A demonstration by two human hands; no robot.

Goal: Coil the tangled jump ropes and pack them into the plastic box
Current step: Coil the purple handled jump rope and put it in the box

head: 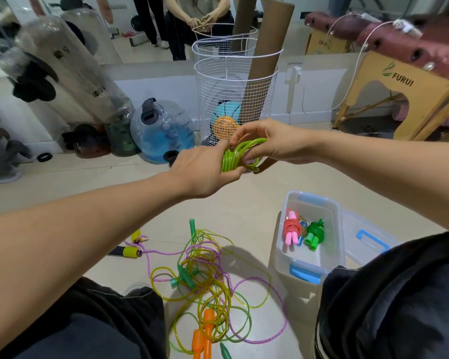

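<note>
Both of our hands are raised in front of us and busy with one bright green rope (240,155). Our left hand (205,172) clamps the bundle of loops from below, fingers curled round it, while our right hand (267,142) pinches the outer turns from above, as if laying on a last wrap. The coil sits between the two palms, well above the floor.

Down to our right stands the plastic box (309,265), open, with a pink coiled rope (290,230) and a dark green coiled rope (315,233) already lying inside. Its lid (368,242) rests just beside it.

Between our knees lies the tangle (213,278): yellow-green and purple cords knotted together, with orange handles (204,335) nearest us and yellow handles (131,251) off to the left.

We judge the main risk to be the springy plastic cord. If either grip loosens before the end is tucked, the loops will likely spring open and drop into the tangle below, mixing with the others. A loosely bound coil could also unwind once it is in the box and crowd the two already there.
</note>
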